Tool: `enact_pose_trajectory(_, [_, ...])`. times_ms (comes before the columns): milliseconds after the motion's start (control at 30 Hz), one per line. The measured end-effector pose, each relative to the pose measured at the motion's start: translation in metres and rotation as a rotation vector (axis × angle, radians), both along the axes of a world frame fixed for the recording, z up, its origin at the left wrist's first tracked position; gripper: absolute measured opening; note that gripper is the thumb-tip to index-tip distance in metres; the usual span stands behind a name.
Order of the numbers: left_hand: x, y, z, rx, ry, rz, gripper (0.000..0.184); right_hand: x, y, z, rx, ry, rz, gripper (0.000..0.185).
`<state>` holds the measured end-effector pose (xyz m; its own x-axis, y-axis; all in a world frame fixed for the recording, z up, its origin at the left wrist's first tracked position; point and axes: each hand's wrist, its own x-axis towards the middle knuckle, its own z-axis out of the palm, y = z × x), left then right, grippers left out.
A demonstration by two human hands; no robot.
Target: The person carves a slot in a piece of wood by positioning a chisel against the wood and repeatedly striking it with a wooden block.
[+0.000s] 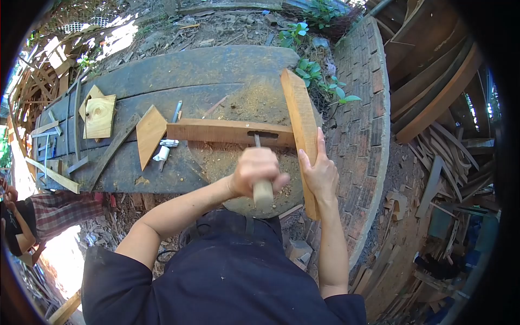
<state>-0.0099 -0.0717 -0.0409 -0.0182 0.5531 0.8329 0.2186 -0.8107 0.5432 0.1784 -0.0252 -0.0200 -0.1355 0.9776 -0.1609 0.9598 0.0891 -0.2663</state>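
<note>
My left hand (257,169) is closed round the wooden handle (263,195) of a chisel, slightly blurred. The chisel's metal blade (257,140) points away from me into a dark slot cut in a wooden beam (216,131). The beam lies crosswise on the bench. My right hand (320,176) grips a long, thick wooden bar (301,116) with an angled far end. This bar stretches lengthwise past the beam's right end; whether the two touch I cannot tell. Wood chips and sawdust surround the slot.
The dark plank bench (206,65) carries a pointed wooden piece (151,134), a blue-grey marker-like stick (177,111), a white-wrapped tool (162,154) and pale boards (100,116). A brick wall (355,124) runs along the right. Another person (21,216) is at far left.
</note>
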Motion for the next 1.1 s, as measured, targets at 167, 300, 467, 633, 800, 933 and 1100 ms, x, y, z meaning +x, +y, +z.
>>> enact_pose_trajectory(167, [-0.053, 0.038, -0.003, -0.414, -0.828, 0.263, 0.023, -0.014, 0.021, -0.018, 0.028, -0.017, 0.003, 0.077])
enact_pose_trajectory(300, [-0.090, 0.034, -0.019, -0.422, -1.221, 0.280, 0.022, -0.014, 0.024, -0.023, 0.031, -0.021, 0.014, 0.079])
enact_pose_trajectory(467, [-0.085, 0.023, -0.015, -0.406, -1.374, 0.317, 0.027, -0.014, 0.022, -0.028, 0.031, 0.025, 0.021, 0.080])
enact_pose_trajectory(633, [-0.078, 0.049, 0.032, -0.377, -1.207, 0.144, 0.029, -0.014, 0.019, -0.027, 0.033, 0.025, 0.015, 0.080])
enact_pose_trajectory(800, [-0.056, 0.071, 0.035, -0.438, -0.884, 0.028, 0.029, -0.013, 0.019, -0.030, 0.046, 0.037, 0.003, 0.079])
enact_pose_trajectory(933, [-0.041, 0.074, 0.028, -0.547, -0.788, 0.020, 0.030, -0.012, 0.017, -0.030, 0.064, 0.062, -0.005, 0.078])
enact_pose_trajectory(1100, [-0.028, 0.082, 0.030, -0.577, -0.581, 0.083, 0.027, -0.014, 0.018, -0.025, 0.056, 0.085, -0.003, 0.078])
